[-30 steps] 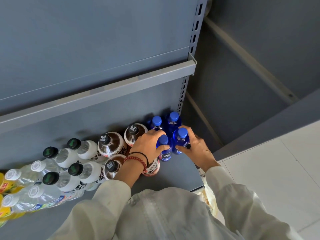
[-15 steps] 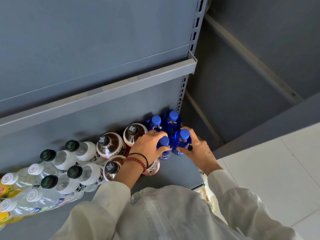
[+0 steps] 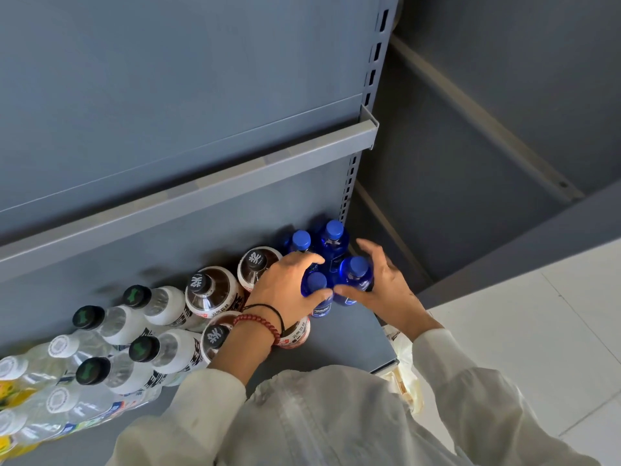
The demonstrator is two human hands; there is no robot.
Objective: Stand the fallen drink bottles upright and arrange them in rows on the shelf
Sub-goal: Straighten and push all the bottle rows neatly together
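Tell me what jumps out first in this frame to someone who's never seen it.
The cluster of four blue bottles at the right end of the lower shelf, with the left hand and right hand cupped around the front pair. To their left, brown drink bottles, then white bottles with dark green caps, stand upright in rows. The upper shelf looks bare.

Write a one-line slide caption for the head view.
Both hands, left hand and right hand, cup four upright blue bottles at the right end of the shelf.
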